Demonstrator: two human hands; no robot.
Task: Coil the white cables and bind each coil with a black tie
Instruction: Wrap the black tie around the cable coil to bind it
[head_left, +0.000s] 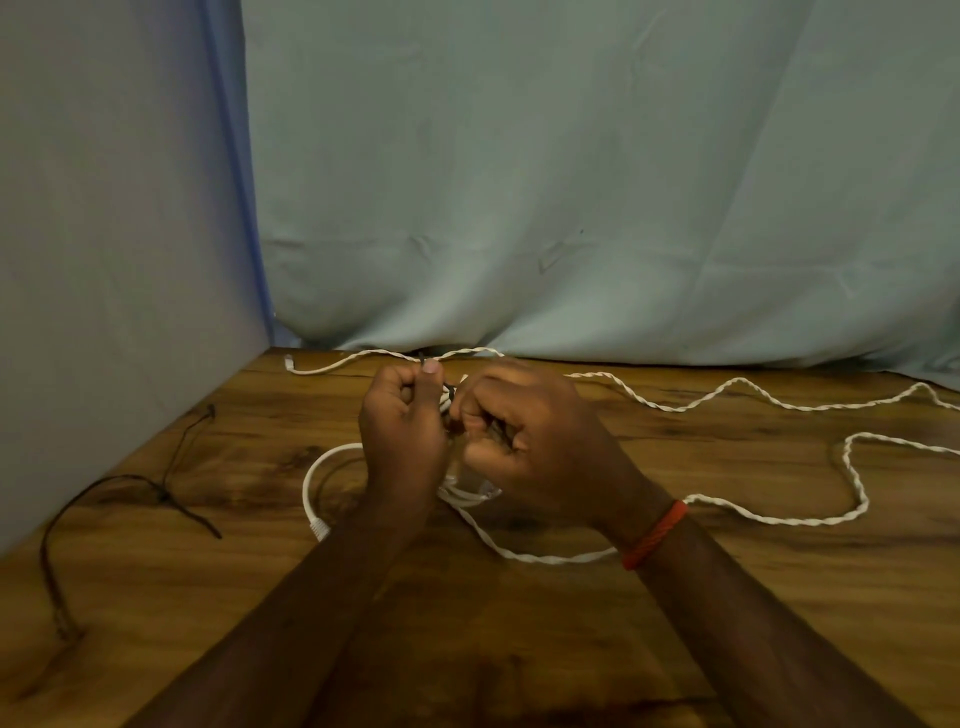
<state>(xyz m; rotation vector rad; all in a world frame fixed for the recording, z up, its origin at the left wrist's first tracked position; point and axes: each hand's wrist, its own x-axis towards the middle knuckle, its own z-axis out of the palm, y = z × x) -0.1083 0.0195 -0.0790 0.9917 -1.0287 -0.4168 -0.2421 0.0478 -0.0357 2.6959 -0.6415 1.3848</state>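
A: What is gripped by each hand?

B: The left hand (402, 423) is closed in a fist, one end of a black tie (450, 391) pinched under the thumb. The right hand (524, 441) is curled shut on the other end and on a white coil (470, 491), presumably so the tie can be drawn tight around the loops.

A: And beyond the hands?

B: A smooth white cable (309, 483) is looped on the counter (519, 649) just beside the left wrist. A twisted white cable (727, 387), still loose, is spread to the right. Two more black ties (130, 483) seem to be laid at the left edge, within reach; the exact count cannot be told.
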